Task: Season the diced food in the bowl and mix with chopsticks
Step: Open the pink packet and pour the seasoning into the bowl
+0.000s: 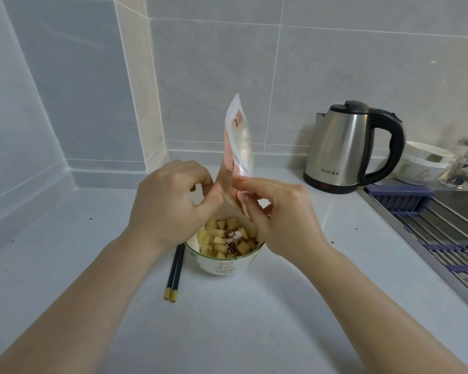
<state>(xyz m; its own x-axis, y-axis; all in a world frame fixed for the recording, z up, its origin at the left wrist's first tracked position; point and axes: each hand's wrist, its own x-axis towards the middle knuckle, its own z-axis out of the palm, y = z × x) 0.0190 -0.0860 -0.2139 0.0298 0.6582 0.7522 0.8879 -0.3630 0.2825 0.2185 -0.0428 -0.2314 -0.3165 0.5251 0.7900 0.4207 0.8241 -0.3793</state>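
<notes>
On the white counter (281,306), my left hand (170,201) and right hand (278,211) pinch the seasoning packet (238,141) upright above the bowl (222,265), chopsticks (175,273) lying nearer my left.

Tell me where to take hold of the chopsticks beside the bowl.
Grip the chopsticks near their yellow ends, coming from above. They lie flat, side by side on the counter, left of the bowl; those ends point toward the person, while the far ends pass under the left hand.
</notes>
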